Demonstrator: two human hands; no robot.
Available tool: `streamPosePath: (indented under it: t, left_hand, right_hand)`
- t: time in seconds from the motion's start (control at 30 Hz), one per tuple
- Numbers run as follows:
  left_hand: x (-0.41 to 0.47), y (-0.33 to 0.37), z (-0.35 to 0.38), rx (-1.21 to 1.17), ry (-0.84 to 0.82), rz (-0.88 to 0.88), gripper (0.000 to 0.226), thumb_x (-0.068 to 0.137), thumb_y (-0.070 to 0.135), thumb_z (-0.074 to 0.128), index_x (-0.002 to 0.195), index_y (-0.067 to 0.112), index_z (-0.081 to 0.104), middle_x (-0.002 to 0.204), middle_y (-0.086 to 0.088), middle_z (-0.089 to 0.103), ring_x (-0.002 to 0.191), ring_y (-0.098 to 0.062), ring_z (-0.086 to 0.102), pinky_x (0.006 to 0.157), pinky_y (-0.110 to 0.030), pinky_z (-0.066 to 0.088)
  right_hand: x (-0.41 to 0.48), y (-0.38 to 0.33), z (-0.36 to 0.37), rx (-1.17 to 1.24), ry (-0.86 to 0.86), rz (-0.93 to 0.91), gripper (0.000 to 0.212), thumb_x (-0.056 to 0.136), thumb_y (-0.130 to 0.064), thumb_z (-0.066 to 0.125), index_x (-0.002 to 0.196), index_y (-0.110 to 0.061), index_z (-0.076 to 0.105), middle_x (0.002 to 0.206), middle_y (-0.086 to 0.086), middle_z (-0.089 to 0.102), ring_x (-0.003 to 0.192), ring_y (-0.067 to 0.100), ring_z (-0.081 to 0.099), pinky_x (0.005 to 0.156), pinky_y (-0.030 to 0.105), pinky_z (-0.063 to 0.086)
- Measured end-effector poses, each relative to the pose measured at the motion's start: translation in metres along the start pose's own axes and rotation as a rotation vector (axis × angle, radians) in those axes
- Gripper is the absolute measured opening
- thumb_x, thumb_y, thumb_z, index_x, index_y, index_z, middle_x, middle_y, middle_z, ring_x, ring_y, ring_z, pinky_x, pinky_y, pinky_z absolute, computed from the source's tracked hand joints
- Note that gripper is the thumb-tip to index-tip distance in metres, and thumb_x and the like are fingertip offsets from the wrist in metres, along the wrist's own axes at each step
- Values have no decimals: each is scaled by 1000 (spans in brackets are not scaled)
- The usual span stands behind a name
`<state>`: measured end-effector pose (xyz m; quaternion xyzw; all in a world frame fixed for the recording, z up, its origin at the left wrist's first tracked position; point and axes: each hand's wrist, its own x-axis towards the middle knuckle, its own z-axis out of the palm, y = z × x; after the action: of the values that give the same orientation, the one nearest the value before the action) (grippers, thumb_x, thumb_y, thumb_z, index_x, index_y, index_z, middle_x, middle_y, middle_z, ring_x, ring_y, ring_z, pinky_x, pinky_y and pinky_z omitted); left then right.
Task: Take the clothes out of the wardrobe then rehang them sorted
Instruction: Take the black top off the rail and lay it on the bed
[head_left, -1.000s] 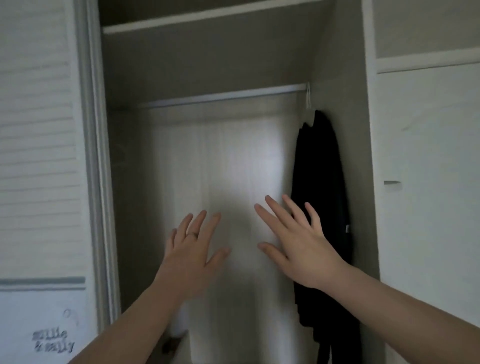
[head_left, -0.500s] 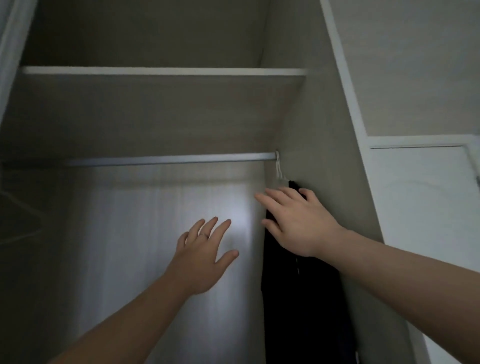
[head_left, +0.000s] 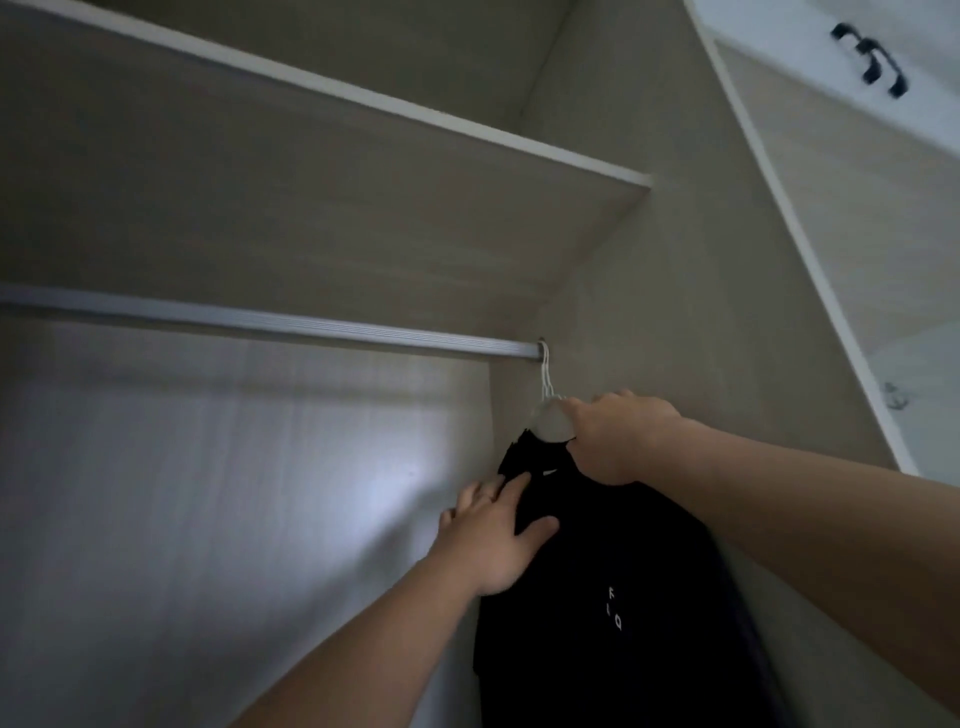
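Black garment (head_left: 571, 649) – where is it hanging?
– It is hanging on a pale hanger (head_left: 553, 423) at the right end of the rail (head_left: 311, 327), beside the wardrobe's side wall.
– And the hands?
– The right hand (head_left: 618, 436) is gripping the hanger's top; the left hand (head_left: 493, 540) is resting, fingers straight, on the garment's shoulder.

One black garment (head_left: 597, 571) hangs at the right end of the one rail (head_left: 311, 328), under one shelf (head_left: 311, 208). Its pale hanger (head_left: 551, 425) shows a doubled hook, so one hanger or two cannot be told. Two hands are in view, the left hand (head_left: 493, 543) and the right hand (head_left: 618, 441).
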<state>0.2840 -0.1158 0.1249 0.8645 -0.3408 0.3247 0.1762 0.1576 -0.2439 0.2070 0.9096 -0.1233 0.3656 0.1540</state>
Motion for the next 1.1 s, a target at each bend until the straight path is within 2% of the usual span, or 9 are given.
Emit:
streamPosePath:
  t: [0.13, 0.3, 0.4, 0.47, 0.6, 0.7, 0.8, 0.93, 1.1]
  left_hand:
    - [9, -4, 11, -53, -58, 87, 72, 96, 69, 34, 157, 41, 8, 166, 4, 11, 152, -21, 3, 120, -47, 13]
    - [15, -9, 19, -154, -122, 151, 73, 96, 69, 32, 157, 41, 5, 167, 5, 7, 153, -23, -2, 121, -52, 10]
    - [15, -11, 22, -240, -117, 183, 75, 93, 71, 31, 157, 41, 7, 167, 3, 10, 152, -24, 0, 121, -52, 11]
    - [14, -11, 21, -280, -108, 191, 73, 93, 71, 30, 157, 42, 8, 166, 6, 12, 152, -24, 3, 121, -52, 11]
    - [9, -8, 18, -387, -124, 218, 74, 90, 75, 27, 155, 46, 7, 165, 11, 17, 151, -22, 8, 120, -52, 14]
    - [5, -8, 18, -461, -127, 238, 79, 85, 78, 26, 155, 47, 7, 163, 9, 23, 150, -23, 12, 119, -51, 18]
    - [3, -10, 18, -494, -88, 260, 77, 84, 78, 27, 154, 50, 10, 160, 9, 31, 148, -25, 19, 117, -53, 23]
    - [-5, -15, 17, -456, -113, 262, 73, 92, 71, 28, 157, 43, 8, 162, 10, 25, 149, -19, 14, 119, -50, 21]
    - [-6, -18, 11, -392, -112, 266, 67, 97, 64, 25, 157, 41, 7, 164, 12, 20, 150, -21, 13, 119, -49, 19]
  right_hand:
    - [12, -11, 1, -32, -36, 99, 53, 93, -34, 44, 144, -26, 36, 142, 9, 49, 130, 33, 48, 103, 43, 42]
    - [21, -22, 3, -105, -3, 172, 45, 93, -31, 45, 136, -14, 45, 139, 15, 47, 128, 37, 46, 102, 43, 42]
    - [24, -28, -2, -52, 27, 232, 32, 93, -25, 46, 121, -10, 52, 130, 17, 51, 118, 37, 52, 89, 37, 44]
    - [28, -30, -9, 95, 40, 287, 16, 93, -18, 48, 102, -6, 54, 122, 21, 58, 105, 37, 59, 75, 31, 43]
    - [35, -37, -23, 479, -81, 402, 21, 94, -8, 52, 112, 1, 61, 109, 19, 64, 96, 32, 64, 66, 33, 50]
    - [37, -42, -22, 754, -169, 576, 12, 98, -16, 51, 95, -7, 59, 87, 11, 62, 79, 26, 62, 71, 34, 53]
    - [44, -42, -16, 952, -162, 648, 16, 98, -20, 51, 94, -6, 58, 92, 12, 64, 83, 27, 63, 89, 39, 52]
    - [43, -54, -14, 675, -8, 533, 31, 103, -14, 41, 126, 1, 55, 134, 14, 55, 123, 31, 54, 97, 31, 42]
    - [45, -57, -2, 365, 220, 478, 8, 91, -18, 49, 95, -11, 51, 108, 14, 60, 101, 35, 60, 83, 35, 48]
